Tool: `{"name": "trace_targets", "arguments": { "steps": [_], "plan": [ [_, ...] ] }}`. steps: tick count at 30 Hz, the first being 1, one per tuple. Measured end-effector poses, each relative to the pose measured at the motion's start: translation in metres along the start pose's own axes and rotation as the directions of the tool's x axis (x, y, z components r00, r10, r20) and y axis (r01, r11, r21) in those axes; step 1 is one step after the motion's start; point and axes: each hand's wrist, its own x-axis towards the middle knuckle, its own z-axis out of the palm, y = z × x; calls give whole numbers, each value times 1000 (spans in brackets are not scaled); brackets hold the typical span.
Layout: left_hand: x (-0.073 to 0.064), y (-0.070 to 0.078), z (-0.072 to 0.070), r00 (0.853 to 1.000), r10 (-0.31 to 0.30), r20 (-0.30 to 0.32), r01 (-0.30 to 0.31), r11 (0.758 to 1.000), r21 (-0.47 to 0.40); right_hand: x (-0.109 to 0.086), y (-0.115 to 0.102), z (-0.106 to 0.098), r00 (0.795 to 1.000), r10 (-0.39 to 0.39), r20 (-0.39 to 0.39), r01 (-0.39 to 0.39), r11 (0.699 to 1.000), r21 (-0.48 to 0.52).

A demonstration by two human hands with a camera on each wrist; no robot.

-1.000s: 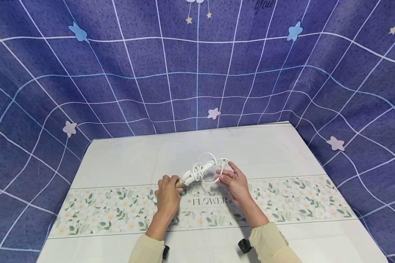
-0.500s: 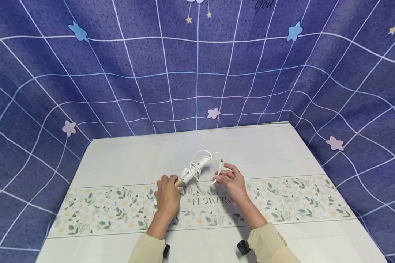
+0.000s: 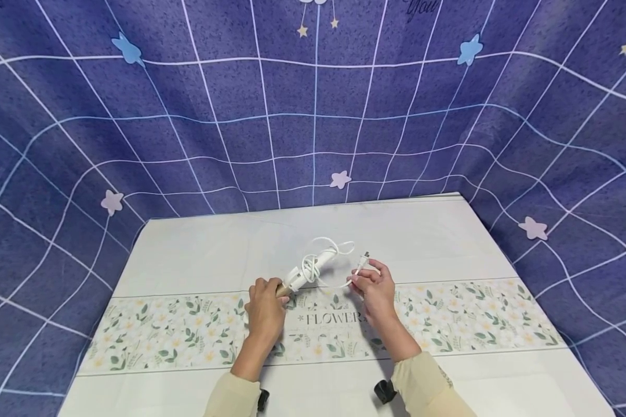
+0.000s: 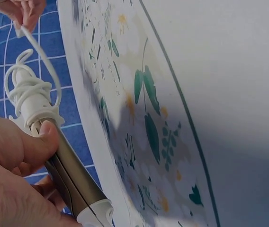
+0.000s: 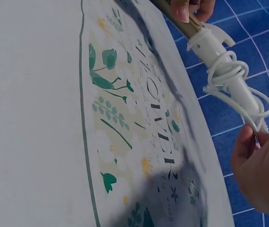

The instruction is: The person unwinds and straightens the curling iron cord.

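A curling iron with a white handle (image 3: 296,279) and a gold barrel (image 4: 73,165) is held at a slant over the table. My left hand (image 3: 266,310) grips the gold barrel, its thumb lying along it in the left wrist view; the palm side is hidden in the head view. White cord (image 5: 227,71) is wound in loose loops around the handle. My right hand (image 3: 378,293) pinches the cord just below the white plug (image 3: 363,260), whose prongs point up and away. A slack length of cord runs between the plug end and the loops.
A white tablecloth (image 3: 214,249) covers the table, with a flower-printed band and the word FLOWER across it. Behind and at both sides hangs a blue curtain (image 3: 229,139) with grid lines and stars.
The handle end has swung slightly up and left. My right hand first shifted a little left, then back right, and the plug now tilts to the upper right. Both holds are unchanged.
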Motion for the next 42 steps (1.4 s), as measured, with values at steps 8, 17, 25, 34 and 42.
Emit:
{"name": "trace_targets", "arguments": {
  "steps": [8, 17, 25, 34, 42],
  "plan": [
    [-1, -2, -3, 999, 46, 24, -46, 999, -27, 12, -5, -6, 993, 3, -117, -1, 1000, 18],
    [-1, -15, -7, 988, 143, 52, -143, 990, -15, 30, -23, -17, 982, -18, -188, 48, 986, 158],
    [-1, -23, -14, 988, 144, 48, -145, 989, 25, 43, -52, -26, 959, -85, -271, 149, 962, 227],
    [3, -35, -21, 998, 61, -8, -60, 997, 43, 45, -72, -40, 937, -134, -323, 232, 930, 287],
    [4, -42, -30, 999, -22, -23, 22, 1000, -6, 52, -64, -55, 932, -69, -356, 171, 949, 266]
  ]
}}
